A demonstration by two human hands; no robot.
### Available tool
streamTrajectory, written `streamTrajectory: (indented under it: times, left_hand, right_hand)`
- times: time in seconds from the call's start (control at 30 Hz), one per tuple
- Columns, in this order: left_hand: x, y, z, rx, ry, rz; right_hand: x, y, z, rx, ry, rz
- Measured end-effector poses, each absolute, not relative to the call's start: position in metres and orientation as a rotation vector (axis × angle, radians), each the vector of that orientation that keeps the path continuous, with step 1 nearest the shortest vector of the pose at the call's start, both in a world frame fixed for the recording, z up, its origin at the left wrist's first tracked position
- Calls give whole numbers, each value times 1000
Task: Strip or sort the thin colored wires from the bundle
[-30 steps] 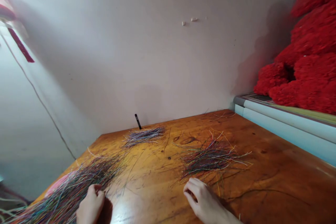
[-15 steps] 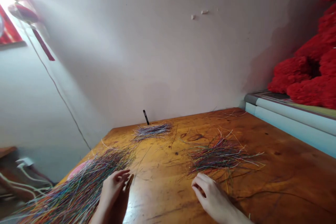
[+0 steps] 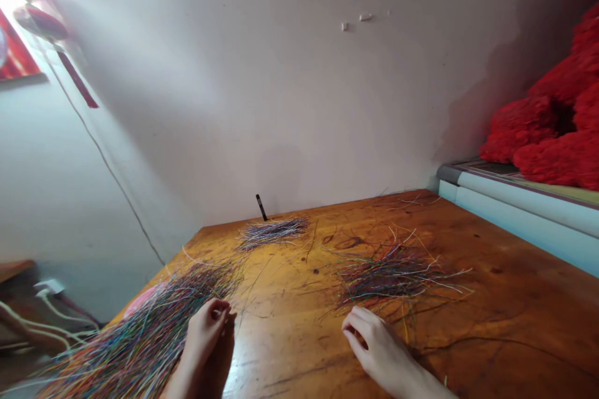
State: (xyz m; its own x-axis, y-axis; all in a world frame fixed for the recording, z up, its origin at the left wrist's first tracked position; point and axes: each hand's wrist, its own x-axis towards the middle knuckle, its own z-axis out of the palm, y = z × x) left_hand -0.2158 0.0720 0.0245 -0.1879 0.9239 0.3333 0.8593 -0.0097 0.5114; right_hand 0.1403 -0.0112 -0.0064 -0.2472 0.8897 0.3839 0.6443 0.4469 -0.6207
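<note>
My left hand (image 3: 209,323) is closed, thumb and fingers curled together, beside the right edge of a big pile of thin multicoloured wires (image 3: 140,336). Whether a strand lies in its fingers is too small to tell. My right hand (image 3: 369,336) hovers over the wooden table, fingers bent toward the thumb in a pinch; anything between the tips is hidden. Just beyond it lies a smaller, loose heap of mixed wires (image 3: 393,274), reddish and dark with some white strands. A third bundle, of purple and white wires (image 3: 274,232), lies near the far edge.
A black pen-like stick (image 3: 261,207) stands at the table's (image 3: 290,324) far edge by the wall. Red fluffy bundles (image 3: 524,131) rest on a pale box-like surface (image 3: 515,209) at right. White plugs and cables (image 3: 51,290) hang at left. Stray wires are scattered about.
The fingers of my left hand have curled in tighter, and it has moved slightly to the right. My right hand stays nearly where it was. The wire heaps look the same.
</note>
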Motion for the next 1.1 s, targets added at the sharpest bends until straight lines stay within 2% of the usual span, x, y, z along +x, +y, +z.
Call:
streamTrajectory:
  times: [0.53, 0.77, 0.83, 0.93, 1.1]
  left_hand:
    - [-213, 65, 28, 1961, 2423, 860]
    - [-194, 58, 40, 2224, 2538, 1053]
    - [-179, 54, 43, 2454, 2393, 1226]
    - [-151, 44, 44, 2861, 1932, 1427]
    - [-96, 20, 38, 3350, 992, 1169]
  right_hand:
    - [140, -12, -10, -1261, -1986, 457]
    - [140, -13, -7, -1262, -1982, 474]
    - [139, -13, -5, -1238, -1960, 503]
    - [137, -14, -2, -1180, -1878, 636]
    - [130, -14, -2, -1074, -1572, 1086]
